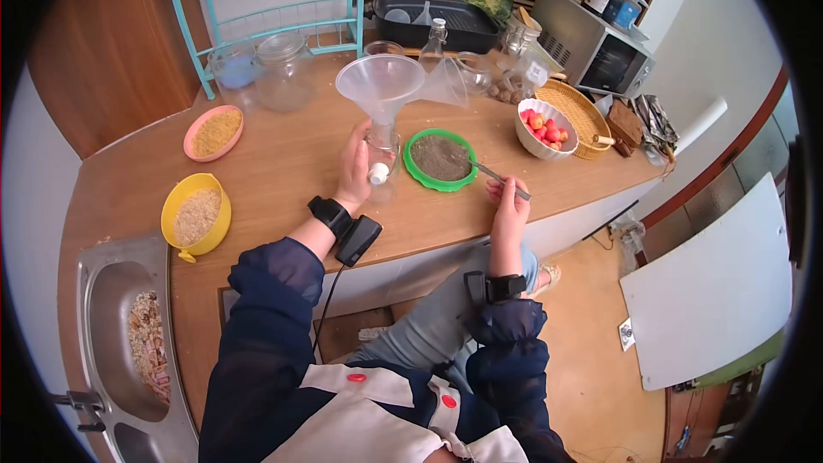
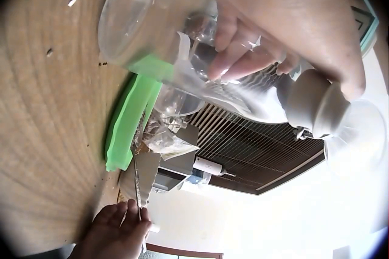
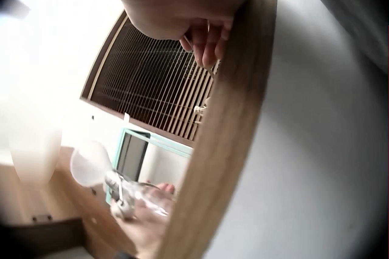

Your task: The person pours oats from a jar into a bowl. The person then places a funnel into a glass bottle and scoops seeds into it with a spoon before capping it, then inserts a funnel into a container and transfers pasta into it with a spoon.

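My left hand (image 1: pixel 353 176) grips a clear glass swing-top bottle (image 2: pixel 137 22) standing on the counter, fingers wrapped around its side. The bottle's white stopper (image 1: pixel 379 173) hangs open beside the neck. A wide translucent funnel (image 1: pixel 380 84) sits upright in the bottle's mouth. Just right of the bottle is a green dish (image 1: pixel 441 186) with a scalloped rim, filled with grey-brown grainy powder (image 1: pixel 439 157). My right hand (image 1: pixel 509 206) pinches the handle of a metal spoon (image 1: pixel 490 174), whose far end reaches the powder at the dish's right edge.
A yellow bowl (image 1: pixel 225 221) and a pink dish (image 1: pixel 190 147) of grainy food stand at left, near the sink (image 1: pixel 103 291). Glass jars (image 1: pixel 283 77) and another funnel (image 1: pixel 447 84) are behind. A white bowl (image 1: pixel 544 151) of red fruit and a wicker tray (image 1: pixel 591 124) lie right.
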{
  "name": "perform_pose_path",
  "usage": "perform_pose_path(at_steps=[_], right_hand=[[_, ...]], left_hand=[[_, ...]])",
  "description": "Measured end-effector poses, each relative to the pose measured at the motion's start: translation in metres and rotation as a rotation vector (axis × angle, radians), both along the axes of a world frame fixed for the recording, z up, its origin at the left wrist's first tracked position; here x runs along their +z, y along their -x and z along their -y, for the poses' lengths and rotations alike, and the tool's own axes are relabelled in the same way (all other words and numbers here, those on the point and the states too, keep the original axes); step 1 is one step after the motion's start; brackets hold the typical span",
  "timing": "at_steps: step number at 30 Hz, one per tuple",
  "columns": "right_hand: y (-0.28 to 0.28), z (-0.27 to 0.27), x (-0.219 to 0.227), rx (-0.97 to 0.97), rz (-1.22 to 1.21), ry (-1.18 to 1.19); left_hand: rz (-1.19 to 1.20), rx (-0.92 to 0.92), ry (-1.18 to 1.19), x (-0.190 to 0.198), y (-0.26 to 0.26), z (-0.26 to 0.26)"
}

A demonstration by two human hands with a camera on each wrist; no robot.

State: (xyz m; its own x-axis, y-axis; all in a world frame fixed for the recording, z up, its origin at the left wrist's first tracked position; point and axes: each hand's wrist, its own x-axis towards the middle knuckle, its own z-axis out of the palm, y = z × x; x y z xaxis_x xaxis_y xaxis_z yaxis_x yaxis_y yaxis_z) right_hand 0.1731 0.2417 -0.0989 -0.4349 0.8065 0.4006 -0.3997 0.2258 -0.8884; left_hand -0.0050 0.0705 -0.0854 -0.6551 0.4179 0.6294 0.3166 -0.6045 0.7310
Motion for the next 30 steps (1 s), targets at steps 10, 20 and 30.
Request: perform_pose_path(at_steps=[10, 20, 30], right_hand=[[-0.001, 0.004, 0.005, 0.001, 0.021, -0.029], [-0.005, 0.001, 0.007, -0.004, 0.036, 0.005], [-0.005, 0.001, 0.003, 0.015, 0.055, -0.043]], left_hand=[[-0.059, 0.029, 0.122, 0.007, -0.001, 0.01], [-0.107, 0.29, -0.143, 0.067, -0.015, 0.014], [-0.233, 0.157, -0.052, 0.131, -0.012, 0.015]])
